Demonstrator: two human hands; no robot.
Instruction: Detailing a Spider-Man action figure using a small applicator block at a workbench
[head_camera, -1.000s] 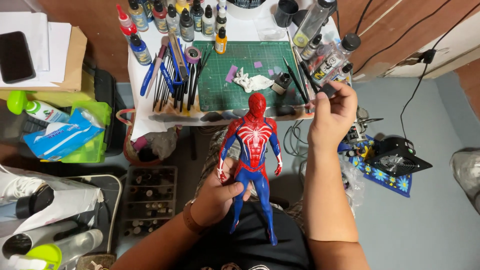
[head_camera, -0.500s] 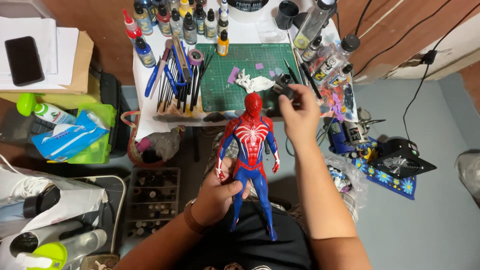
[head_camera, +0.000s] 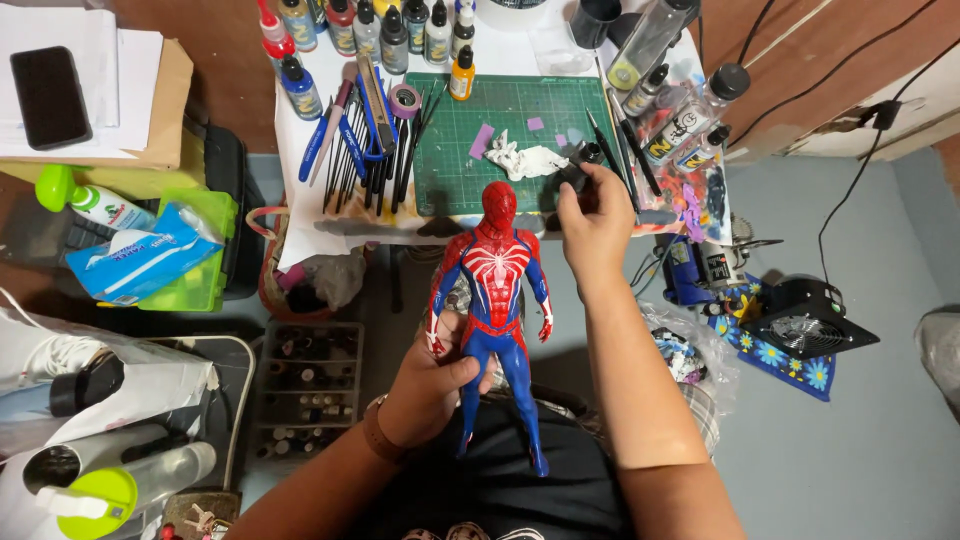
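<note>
So the right hand (head_camera: 597, 215) has swung back in from the far right side of the table and now sits just beside the figure's head, fingers pinched around a small dark bottle (head_camera: 577, 172) over the near edge of the green cutting mat (head_camera: 480, 150). The red and blue figure (head_camera: 495, 290) hasn't budged, upright over the lap with the left hand (head_camera: 432, 385) wrapped round its hip and thigh. Room's tight up top with brushes (head_camera: 375, 160) and paint bottles (head_camera: 390, 30) crowding the table, but it's open right of the figure.

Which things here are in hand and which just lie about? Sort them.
In hand: red-and-blue action figure, gripped at the hip by the left hand; small dark object, held by the right hand.

Lying about: phone, wipes pack, paint bottles, small fan.
</note>
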